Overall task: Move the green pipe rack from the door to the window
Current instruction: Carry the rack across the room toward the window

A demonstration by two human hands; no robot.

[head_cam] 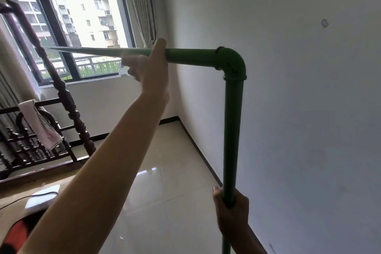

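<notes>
We see a green pipe rack (234,121), dark window frame (51,18) upper left, white wall (299,88), glossy beige floor (175,192), striped curtain (140,2).

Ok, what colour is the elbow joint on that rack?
Dark green, matching the pipes it joins; the elbow joint shows best in the head view, against the white wall.

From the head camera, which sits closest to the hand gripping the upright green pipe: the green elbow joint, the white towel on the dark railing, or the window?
From the right hand on the rack's upright green pipe:
1. Green elbow joint, directly above on the same pipe.
2. White towel, draped on the dark wooden railing, far left.
3. Dark-framed window, at the room's far end.
</notes>
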